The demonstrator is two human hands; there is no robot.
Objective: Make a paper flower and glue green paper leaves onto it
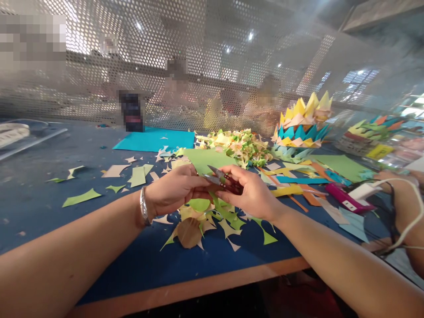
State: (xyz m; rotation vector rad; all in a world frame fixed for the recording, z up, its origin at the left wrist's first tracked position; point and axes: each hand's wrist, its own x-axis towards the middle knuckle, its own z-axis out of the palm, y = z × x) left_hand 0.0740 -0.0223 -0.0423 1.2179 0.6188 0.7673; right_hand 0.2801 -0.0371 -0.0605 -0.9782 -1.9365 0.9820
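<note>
My left hand (pixel 175 187), with a silver bracelet at the wrist, is closed on a light green paper sheet (pixel 210 160). Scissors (pixel 220 177) with their blades apart are in my right hand (pixel 247 190), and the blades point left toward my left fingers at the paper. Beneath both hands lie a round brown piece (pixel 189 232), a round green piece (pixel 199 204) and many green and cream paper scraps (pixel 231 229). Parts of the paper's lower edge are hidden by my fingers.
Behind are a blue sheet (pixel 157 139), a dark object (pixel 131 110), a scrap heap (pixel 243 145) and stacked pointed paper pieces (pixel 300 128). At right, a magenta power strip (pixel 349 198) with a white cable lies near another person's arm (pixel 409 216). The table's front edge (pixel 198 287) runs below.
</note>
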